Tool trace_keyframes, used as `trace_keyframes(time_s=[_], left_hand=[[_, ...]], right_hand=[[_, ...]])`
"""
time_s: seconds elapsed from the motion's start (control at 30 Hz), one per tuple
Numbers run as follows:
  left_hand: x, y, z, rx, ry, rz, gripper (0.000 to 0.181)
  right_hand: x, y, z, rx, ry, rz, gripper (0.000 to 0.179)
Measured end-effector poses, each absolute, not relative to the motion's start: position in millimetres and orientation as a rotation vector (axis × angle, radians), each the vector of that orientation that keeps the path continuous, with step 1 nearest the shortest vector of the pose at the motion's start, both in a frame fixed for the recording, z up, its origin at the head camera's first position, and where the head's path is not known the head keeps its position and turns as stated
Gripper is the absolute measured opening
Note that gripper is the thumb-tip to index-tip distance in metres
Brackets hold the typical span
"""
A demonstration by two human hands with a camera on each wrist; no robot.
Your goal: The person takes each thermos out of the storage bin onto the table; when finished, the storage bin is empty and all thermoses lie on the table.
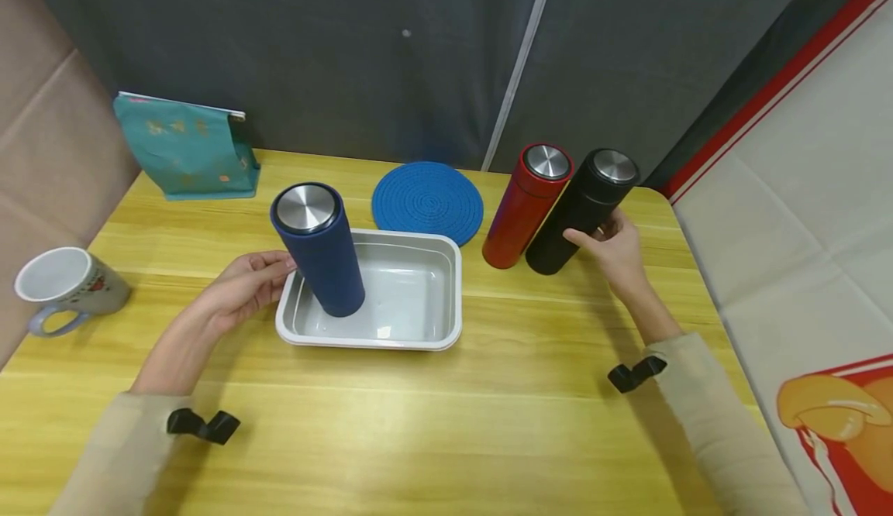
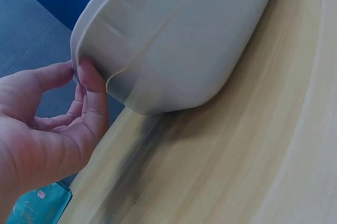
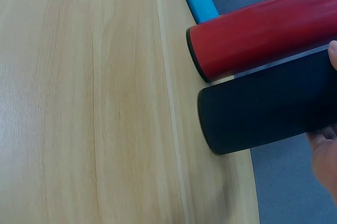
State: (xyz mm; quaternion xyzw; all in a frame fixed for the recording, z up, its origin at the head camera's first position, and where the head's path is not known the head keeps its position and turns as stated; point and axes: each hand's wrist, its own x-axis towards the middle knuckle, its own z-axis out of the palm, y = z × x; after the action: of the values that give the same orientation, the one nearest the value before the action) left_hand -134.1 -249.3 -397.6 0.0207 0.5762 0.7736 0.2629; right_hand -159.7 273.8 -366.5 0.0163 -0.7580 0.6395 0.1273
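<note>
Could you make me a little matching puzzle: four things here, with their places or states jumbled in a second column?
1. navy bottle
2. black bottle
3. white tray
4. round blue mat

A. pinched at the rim by the left hand
B. lying flat beyond the tray
C. standing inside the tray
D. held by the right hand

Pairs: 1-C; 2-D; 3-A; 4-B.

Table (image 1: pixel 418 431): pouch (image 1: pixel 184 148) at back left corner, mug (image 1: pixel 105 290) before it along left edge. Tray (image 1: pixel 412 299) mid-table, lone flask (image 1: pixel 324 260) in its left end, left hand (image 1: pixel 244 287) at left rim. Mat (image 1: pixel 429 198) behind tray, by back edge. Near back right corner, inner flask (image 1: pixel 523 214) left of outer flask (image 1: pixel 580 210); right hand (image 1: pixel 616 252) at latter.
</note>
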Motion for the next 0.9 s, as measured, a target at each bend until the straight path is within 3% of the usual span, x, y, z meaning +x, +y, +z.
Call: trace_keyframes(time_s=[0.9], left_hand=[[-133.0, -248.5, -400.0, 0.039, 1.582, 2.11, 0.016]], right_hand=[[-154.3, 277.7, -372.7, 0.264, -2.168, 1.938, 0.057]])
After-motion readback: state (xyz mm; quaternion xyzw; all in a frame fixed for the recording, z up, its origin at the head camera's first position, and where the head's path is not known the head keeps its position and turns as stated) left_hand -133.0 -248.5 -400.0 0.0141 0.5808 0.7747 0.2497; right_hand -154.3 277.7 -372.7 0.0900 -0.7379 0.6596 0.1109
